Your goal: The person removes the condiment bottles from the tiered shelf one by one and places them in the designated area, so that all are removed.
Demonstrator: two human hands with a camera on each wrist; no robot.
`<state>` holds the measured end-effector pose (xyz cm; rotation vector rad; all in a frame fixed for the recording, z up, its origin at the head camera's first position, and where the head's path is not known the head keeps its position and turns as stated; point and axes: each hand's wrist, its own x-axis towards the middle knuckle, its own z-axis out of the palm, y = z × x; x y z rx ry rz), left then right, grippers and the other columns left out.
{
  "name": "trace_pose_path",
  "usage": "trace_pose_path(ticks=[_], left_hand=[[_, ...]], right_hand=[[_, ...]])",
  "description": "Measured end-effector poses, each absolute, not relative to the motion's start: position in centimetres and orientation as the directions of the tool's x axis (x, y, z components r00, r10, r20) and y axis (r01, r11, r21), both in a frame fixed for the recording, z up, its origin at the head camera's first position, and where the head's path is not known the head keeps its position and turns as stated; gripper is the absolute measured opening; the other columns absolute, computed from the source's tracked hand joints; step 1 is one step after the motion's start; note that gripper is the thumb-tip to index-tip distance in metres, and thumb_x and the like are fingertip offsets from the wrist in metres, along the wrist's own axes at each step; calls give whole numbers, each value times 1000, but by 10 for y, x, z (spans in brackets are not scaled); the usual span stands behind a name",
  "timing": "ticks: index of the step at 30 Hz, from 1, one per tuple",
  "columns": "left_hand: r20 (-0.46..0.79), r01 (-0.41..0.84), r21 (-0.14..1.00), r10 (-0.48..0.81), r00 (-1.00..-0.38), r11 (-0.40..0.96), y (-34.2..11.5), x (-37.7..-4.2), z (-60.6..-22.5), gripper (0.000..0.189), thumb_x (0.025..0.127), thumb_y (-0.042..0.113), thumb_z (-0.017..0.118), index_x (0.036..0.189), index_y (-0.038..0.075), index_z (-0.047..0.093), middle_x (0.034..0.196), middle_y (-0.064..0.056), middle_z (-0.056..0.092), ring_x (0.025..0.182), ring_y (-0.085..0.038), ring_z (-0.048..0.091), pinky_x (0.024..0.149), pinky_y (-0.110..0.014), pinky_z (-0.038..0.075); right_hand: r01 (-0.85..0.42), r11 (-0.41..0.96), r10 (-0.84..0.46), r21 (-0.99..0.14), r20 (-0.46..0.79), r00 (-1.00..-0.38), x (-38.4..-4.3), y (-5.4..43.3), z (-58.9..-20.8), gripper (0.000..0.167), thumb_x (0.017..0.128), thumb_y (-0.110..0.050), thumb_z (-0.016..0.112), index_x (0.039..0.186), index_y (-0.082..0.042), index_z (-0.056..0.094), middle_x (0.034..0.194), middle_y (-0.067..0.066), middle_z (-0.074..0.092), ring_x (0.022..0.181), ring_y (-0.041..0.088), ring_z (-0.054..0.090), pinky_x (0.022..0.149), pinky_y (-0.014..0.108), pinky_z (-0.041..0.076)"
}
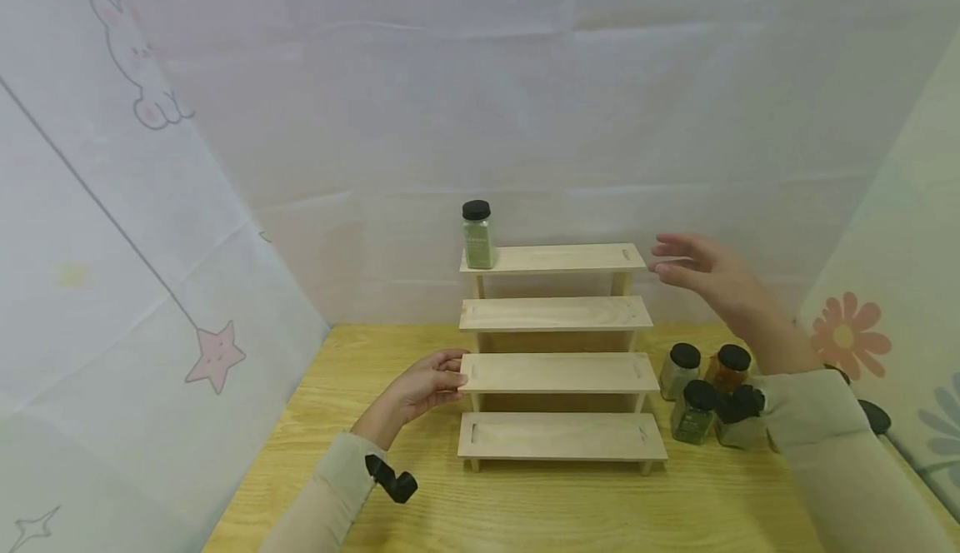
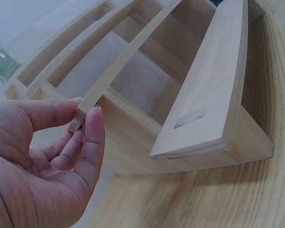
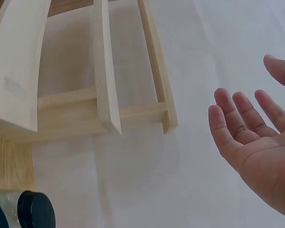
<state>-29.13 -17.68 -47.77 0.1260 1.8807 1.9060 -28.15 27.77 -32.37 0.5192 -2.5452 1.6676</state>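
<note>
A light wooden rack with four stepped shelves [image 1: 558, 372] stands on the table. My left hand [image 1: 432, 384] pinches the left end of its second shelf from the bottom; the left wrist view shows thumb and fingertips [image 2: 94, 118] on that board's end. Beside the right end of the top shelf, my right hand [image 1: 701, 274] is held in the air, apart from the rack. Its palm [image 3: 270, 152] and spread fingers hold nothing in the right wrist view. A spice jar [image 1: 478, 241] with green contents and a black lid stands at the top shelf's left end.
Several black-lidded spice jars [image 1: 693, 411] stand on the wooden table [image 1: 405, 495] right of the rack, partly behind my right forearm. One has orange-red contents [image 1: 729, 368]. A pale printed cloth [image 1: 420, 120] hangs behind and at both sides.
</note>
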Motion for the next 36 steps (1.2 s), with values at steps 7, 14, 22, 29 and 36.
trace_pose_path(ticks=[7, 14, 22, 29, 36], left_hand=[[-248, -252, 967, 380, -891, 42, -179, -292, -478, 65, 98, 2, 63, 156, 1, 32, 121, -12, 50, 86, -15, 56, 83, -31, 58], [-253, -257, 966, 382, -889, 43, -178, -291, -478, 64, 98, 3, 64, 155, 3, 35, 121, -11, 50, 86, -15, 57, 85, -32, 58], [-256, -260, 965, 382, -888, 42, -178, -289, -477, 65, 98, 2, 63, 156, 3, 33, 117, -9, 50, 84, -14, 56, 80, -28, 58], [-253, -250, 967, 374, -892, 59, -178, -288, -476, 62, 98, 2, 63, 154, 5, 36, 120, -11, 47, 86, -15, 55, 83, -30, 58], [-263, -260, 964, 380, -887, 61, -179, -287, -474, 62, 99, 1, 61, 155, 5, 36, 120, -10, 47, 85, -14, 55, 82, -29, 58]], right_hand=[[-330, 364, -271, -871, 240, -932, -294, 259, -318, 62, 101, -32, 64, 155, -15, 39, 149, 12, 49, 129, 19, 55, 112, 46, 40], [-327, 288, -300, -900, 239, -923, -306, 242, -316, 59, 101, -25, 66, 154, -14, 41, 147, 12, 49, 127, 23, 57, 112, 45, 40], [-324, 249, -312, -913, 241, -919, -319, 221, -315, 58, 100, -21, 67, 152, -12, 43, 145, 12, 51, 125, 25, 58, 102, 28, 50], [-313, 229, -329, -922, 229, -916, -331, 201, -312, 60, 99, -20, 68, 152, -11, 42, 146, 15, 50, 128, 34, 55, 111, 49, 44], [-283, 188, -333, -941, 210, -919, -342, 178, -308, 59, 99, -18, 68, 152, -9, 43, 148, 17, 49, 128, 33, 54, 111, 47, 45]])
